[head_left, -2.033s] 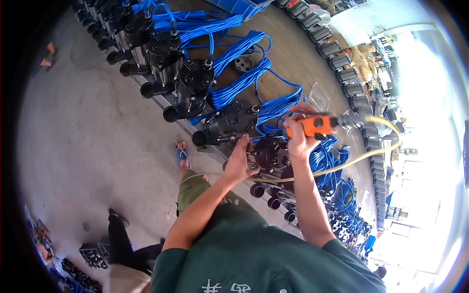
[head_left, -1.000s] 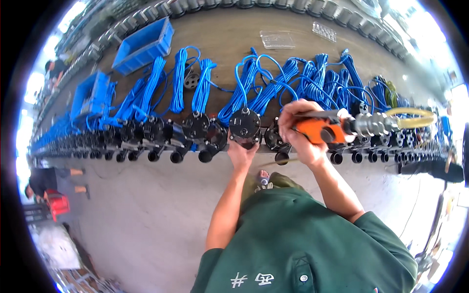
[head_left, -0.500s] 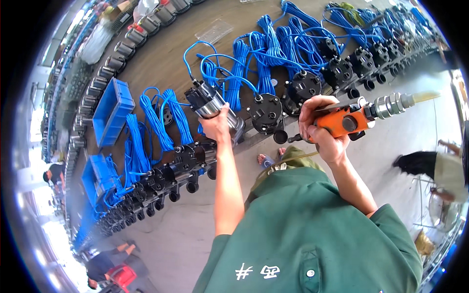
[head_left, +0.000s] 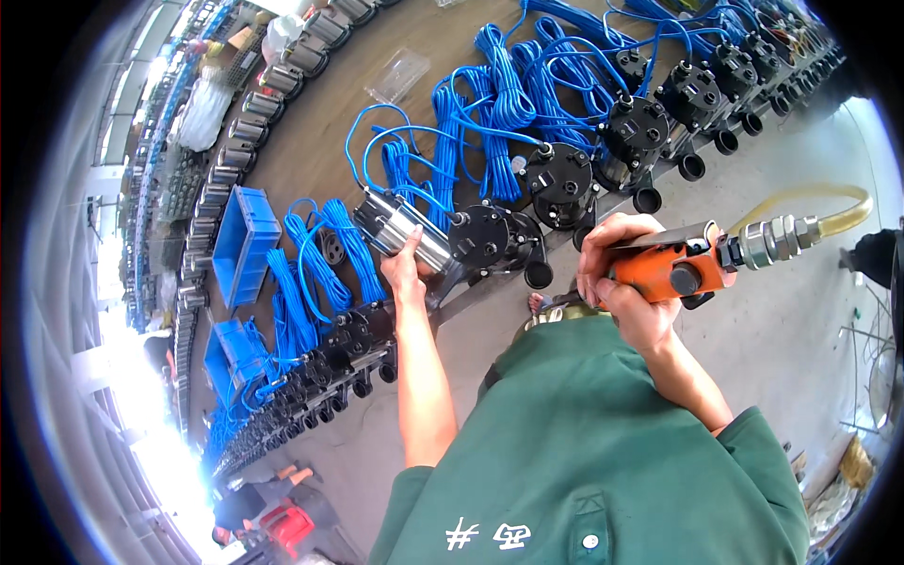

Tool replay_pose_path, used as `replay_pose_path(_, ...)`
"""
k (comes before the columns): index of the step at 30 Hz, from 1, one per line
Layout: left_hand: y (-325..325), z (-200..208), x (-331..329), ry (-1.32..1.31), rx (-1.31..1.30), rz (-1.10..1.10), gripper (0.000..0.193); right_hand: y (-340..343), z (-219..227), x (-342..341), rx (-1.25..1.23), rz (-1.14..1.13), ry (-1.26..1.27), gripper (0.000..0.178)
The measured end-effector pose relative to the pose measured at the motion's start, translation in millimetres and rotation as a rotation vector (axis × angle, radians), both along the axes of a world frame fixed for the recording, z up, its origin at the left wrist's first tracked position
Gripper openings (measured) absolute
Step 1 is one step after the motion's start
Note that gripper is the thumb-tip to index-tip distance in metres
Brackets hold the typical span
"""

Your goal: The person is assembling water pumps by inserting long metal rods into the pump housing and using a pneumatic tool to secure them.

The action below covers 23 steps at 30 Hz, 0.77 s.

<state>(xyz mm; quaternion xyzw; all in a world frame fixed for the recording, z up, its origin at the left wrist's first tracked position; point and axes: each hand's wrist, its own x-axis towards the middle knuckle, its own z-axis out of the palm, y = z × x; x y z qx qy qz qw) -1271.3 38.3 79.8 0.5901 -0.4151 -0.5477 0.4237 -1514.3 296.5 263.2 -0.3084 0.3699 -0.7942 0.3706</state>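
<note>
My left hand [head_left: 405,273] is closed around the steel body of a submersible pump [head_left: 400,226], tilted on its side at the bench edge, its blue cable leading off behind it. My right hand [head_left: 629,278] grips an orange air screwdriver [head_left: 673,275] in front of my chest. Metal fittings [head_left: 780,241] and a yellowish hose [head_left: 829,209] run from the tool's right end; its other end is hidden by my fingers. Just right of the held pump stands another pump with a round black top [head_left: 480,235].
More black-topped pumps [head_left: 557,174] line the bench edge on both sides. Bundled blue cables [head_left: 508,80] lie behind them. Blue bins [head_left: 247,247] stand at left, near a row of steel cylinders [head_left: 247,130]. A clear plastic tray [head_left: 397,75] lies farther back. Another person [head_left: 250,504] is at lower left.
The held pump has tipped closer to lying flat, with my left hand still on it. My right hand keeps the screwdriver, whose hose now bends in a loop. The whole view has turned somewhat.
</note>
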Motion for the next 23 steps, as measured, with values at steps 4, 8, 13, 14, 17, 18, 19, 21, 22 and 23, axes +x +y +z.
replay_pose_path(4,-0.8,-18.3,26.5,-0.002,-0.05,0.011,0.055,-2.0,1.0,-30.8,-0.006,0.114,0.043,0.045)
replay_pose_path(8,18.8,-18.6,14.8,-0.089,-0.174,0.093,0.046,-9.0,-2.6,-59.8,-0.013,0.181,0.103,0.044)
replay_pose_path(13,80.0,-35.9,-15.3,-0.303,-0.496,0.349,0.07,-16.6,4.4,-81.0,-0.02,0.228,0.001,0.042)
replay_pose_path(14,93.4,-40.3,-22.8,-0.251,-0.586,0.403,0.073,-15.9,6.0,-84.1,0.061,0.227,0.036,0.041)
replay_pose_path(17,133.9,-46.4,-25.1,-0.509,-0.494,0.462,0.09,-29.6,7.3,-90.4,-0.004,0.31,0.143,0.041)
replay_pose_path(18,140.3,-54.3,-20.6,-0.629,-0.624,0.476,0.092,-37.3,5.8,-89.3,-0.041,0.344,0.194,0.041)
replay_pose_path(19,142.8,-51.3,-24.4,-0.575,-0.567,0.485,0.093,-43.8,5.7,-89.0,-0.078,0.367,0.249,0.04)
replay_pose_path(21,142.3,-42.5,-31.1,-0.455,-0.454,0.501,0.095,-57.6,8.7,-81.5,-0.126,0.403,0.34,0.039)
replay_pose_path(22,144.6,-67.7,-11.2,-0.368,-0.436,0.52,0.095,-61.7,15.3,-70.0,-0.157,0.45,0.375,0.038)
replay_pose_path(23,144.0,-48.4,-23.7,-0.251,-0.341,0.473,0.094,-65.2,16.2,-69.2,-0.152,0.484,0.407,0.038)
